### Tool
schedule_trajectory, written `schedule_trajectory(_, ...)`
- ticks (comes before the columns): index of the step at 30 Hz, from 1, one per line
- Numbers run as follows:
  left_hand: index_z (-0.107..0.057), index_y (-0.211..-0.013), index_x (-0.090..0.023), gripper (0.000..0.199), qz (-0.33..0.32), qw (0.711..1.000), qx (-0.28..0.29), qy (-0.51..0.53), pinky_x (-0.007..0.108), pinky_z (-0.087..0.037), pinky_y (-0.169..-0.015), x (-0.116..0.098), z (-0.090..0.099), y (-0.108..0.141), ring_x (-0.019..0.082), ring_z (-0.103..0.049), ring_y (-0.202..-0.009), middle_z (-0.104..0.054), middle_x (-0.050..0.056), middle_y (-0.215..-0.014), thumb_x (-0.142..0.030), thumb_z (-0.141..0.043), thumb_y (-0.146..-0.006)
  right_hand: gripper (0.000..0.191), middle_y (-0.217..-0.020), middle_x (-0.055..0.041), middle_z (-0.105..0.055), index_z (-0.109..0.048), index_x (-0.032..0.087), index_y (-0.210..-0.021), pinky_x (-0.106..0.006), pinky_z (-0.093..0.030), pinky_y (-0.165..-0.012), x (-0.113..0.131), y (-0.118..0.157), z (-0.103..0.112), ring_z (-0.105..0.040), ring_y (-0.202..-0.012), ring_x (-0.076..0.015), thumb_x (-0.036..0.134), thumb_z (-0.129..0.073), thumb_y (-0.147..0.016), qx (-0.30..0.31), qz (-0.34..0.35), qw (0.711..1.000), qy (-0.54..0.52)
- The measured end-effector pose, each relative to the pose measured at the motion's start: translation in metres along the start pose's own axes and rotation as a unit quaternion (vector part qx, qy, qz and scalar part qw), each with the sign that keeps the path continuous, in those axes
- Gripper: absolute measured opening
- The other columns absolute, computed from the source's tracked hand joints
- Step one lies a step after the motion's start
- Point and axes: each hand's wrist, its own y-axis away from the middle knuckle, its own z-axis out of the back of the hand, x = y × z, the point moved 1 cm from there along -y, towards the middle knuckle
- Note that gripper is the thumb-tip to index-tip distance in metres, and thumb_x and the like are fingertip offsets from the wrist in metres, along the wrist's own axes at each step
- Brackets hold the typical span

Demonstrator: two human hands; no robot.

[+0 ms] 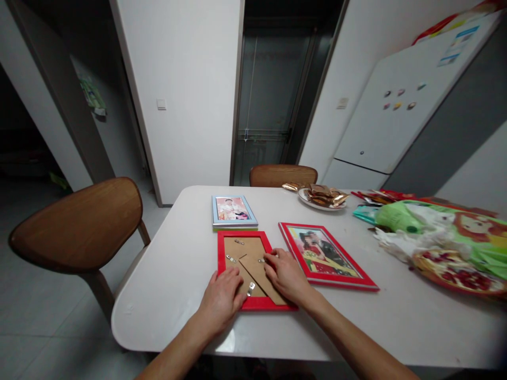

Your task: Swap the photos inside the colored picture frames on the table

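Note:
A red picture frame [270,303] lies face down on the table, its brown backing board [241,244] and folding stand leg [259,282] showing. Small metal clips [251,288] sit along the edges of the board. My left hand [222,295] grips the frame's lower left side, fingers bent over the border. My right hand [285,274] is closed at the right border, fingertips beside another clip; what lies under them is hidden. To the right is a second red frame [336,283], photo side up. Behind the first is a light blue frame [234,224], also face up.
A plate [304,199] of wrapped snacks stands at the back of the white table [158,295]. Green packaging [407,216] and a dish with red bits [467,277] lie on the right. Wooden chairs [79,224] stand at the left and far sides.

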Motion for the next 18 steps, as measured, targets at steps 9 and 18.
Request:
schedule_trajectory(9, -0.054, -0.099, -0.018, 0.024, 0.012, 1.0, -0.004, -0.002, 0.044, -0.027, -0.097, 0.001, -0.002, -0.001, 0.022, -0.04, -0.115, -0.048, 0.009, -0.122, -0.026, -0.045, -0.079, 0.03, -0.108, -0.0093, -0.048, -0.059, 0.018, -0.097, -0.029, -0.035, -0.078, -0.005, 0.0, -0.007, -0.044, -0.089, -0.0188, 0.028, -0.035, -0.082, 0.021, 0.04, 0.999, 0.012)
schedule_trajectory(18, -0.054, -0.099, -0.018, 0.022, 0.008, 1.0, -0.003, -0.008, 0.042, -0.028, -0.096, 0.0, -0.002, 0.0, 0.021, -0.04, -0.115, -0.049, 0.008, -0.122, -0.026, -0.045, -0.08, 0.024, -0.08, -0.0088, -0.055, -0.065, 0.016, -0.079, -0.025, -0.036, -0.071, -0.007, -0.019, -0.011, -0.047, -0.08, -0.0179, 0.015, -0.041, -0.077, -0.004, 0.001, 1.0, -0.004)
